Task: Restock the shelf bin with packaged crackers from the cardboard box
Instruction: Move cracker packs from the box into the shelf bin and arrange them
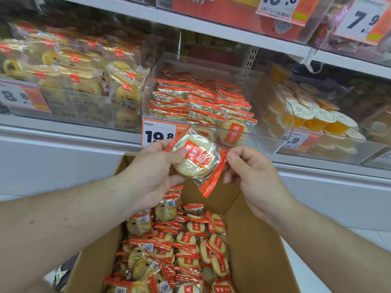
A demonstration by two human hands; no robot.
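Head view: my left hand [156,166] and right hand [251,172] both pinch one cracker pack [195,159], just above the cardboard box [254,240], near the shelf bin [275,142].

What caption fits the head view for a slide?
Both hands, left and right, hold a cracker pack between box and bin.

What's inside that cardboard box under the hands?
The cardboard box holds a loose heap of red-edged cracker packs, some showing barcodes. What is deeper down, and the box bottom, are covered by that heap.
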